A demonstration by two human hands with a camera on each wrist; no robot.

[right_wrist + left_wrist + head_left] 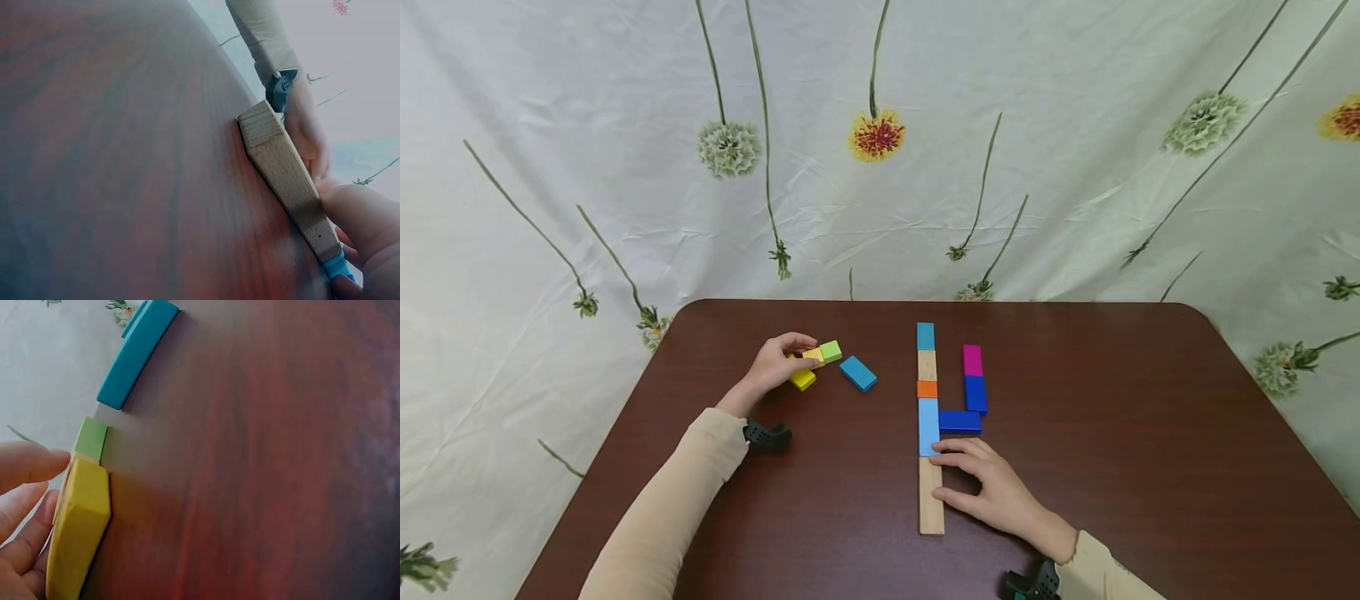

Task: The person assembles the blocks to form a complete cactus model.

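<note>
Two hands are at the blocks on the tabletop (1097, 417). The left hand (772, 364) is partly closed, and its thumb and fingers seem to pinch a little pale yellow block (813, 354). The right hand (992, 492) has a wide gap between thumb and fingers. It grips nothing. Its thumb touches the side of a long bare wood block (931, 500), and its fingertips touch the near end of a light blue block (928, 425).

A green block (831, 351) is at the far right end of the pale yellow one, and a bright yellow block (802, 380) is just under the left hand. Next, to the right, is a loose blue block (858, 373). Its long side slants down to the right, and the left hand is nearer to it.

The pale yellow block is left of a long, straight row and well apart from it. The row points away from the person: long wood, light blue, orange (927, 389), short wood (927, 365), then teal (926, 336). Right of the row, a dark blue block (960, 422) lies sideways against the light blue one. Past it are another dark blue block (975, 393) and a pink block (972, 361), end to end. A flowery cloth (1060, 75) hangs behind.
</note>
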